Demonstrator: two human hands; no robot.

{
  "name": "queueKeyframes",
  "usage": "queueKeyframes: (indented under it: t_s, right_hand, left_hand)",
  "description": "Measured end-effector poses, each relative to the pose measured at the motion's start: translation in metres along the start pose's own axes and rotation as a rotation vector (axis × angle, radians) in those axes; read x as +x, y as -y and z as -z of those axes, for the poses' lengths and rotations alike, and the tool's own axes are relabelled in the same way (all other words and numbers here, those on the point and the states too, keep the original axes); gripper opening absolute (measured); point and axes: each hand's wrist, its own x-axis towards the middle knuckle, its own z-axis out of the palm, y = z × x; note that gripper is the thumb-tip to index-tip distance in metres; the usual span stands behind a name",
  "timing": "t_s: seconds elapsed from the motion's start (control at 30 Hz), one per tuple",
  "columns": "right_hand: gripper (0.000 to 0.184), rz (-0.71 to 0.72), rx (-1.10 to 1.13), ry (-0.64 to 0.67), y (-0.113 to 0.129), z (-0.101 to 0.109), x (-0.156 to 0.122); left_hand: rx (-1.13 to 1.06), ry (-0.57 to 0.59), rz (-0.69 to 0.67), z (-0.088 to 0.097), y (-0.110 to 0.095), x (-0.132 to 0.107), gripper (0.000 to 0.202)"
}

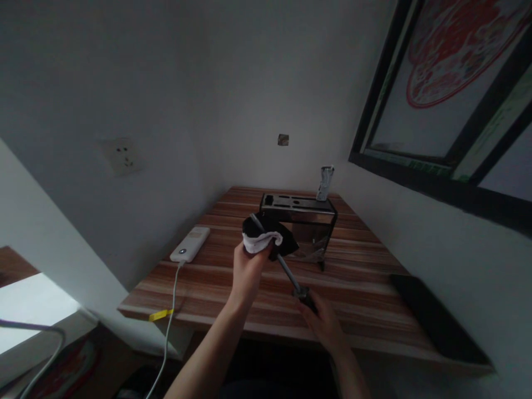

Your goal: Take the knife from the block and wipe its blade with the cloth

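Observation:
My left hand (248, 270) is closed round a black cloth with a white edge (260, 242), held above the table. A sharpening steel (286, 270) with a grey rod runs through or along the cloth, and its tip sticks out at the upper left. My right hand (322, 318) grips the dark handle of the steel, lower and to the right. Just behind the cloth stands a knife block (297, 204) with a metal slotted top and dark frame. The cloth hides part of the block and the middle of the rod.
The wood-grain table (353, 282) meets walls at the back and right. A white power bank (191, 244) with a cable (172, 302) lies at left, near a yellow tag (160, 315). A crumpled packet (325, 183) stands by the block; a black flat object (436, 316) lies at right.

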Motion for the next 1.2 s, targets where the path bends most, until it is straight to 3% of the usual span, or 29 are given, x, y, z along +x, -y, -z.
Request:
queueKeyframes:
  t_s: [0.3, 0.57, 0.8, 1.2]
  right_hand:
    - [0.039, -0.003, 0.002, -0.052, 0.001, -0.001, 0.0]
    - [0.041, -0.01, 0.025, -0.079, -0.005, -0.002, 0.001]
    - [0.04, 0.0, 0.033, -0.073, 0.001, -0.001, 0.0]
    - [0.037, -0.003, 0.032, -0.067, -0.001, -0.002, 0.001]
  left_hand:
    - [0.139, 0.044, 0.062, 0.002, 0.014, -0.007, 0.023]
    - [0.164, 0.155, 0.187, -0.008, 0.024, -0.021, 0.029]
    - [0.202, 0.276, 0.206, -0.01, 0.034, -0.035, 0.027]
    - [0.164, 0.266, 0.23, -0.008, 0.039, -0.042, 0.033]
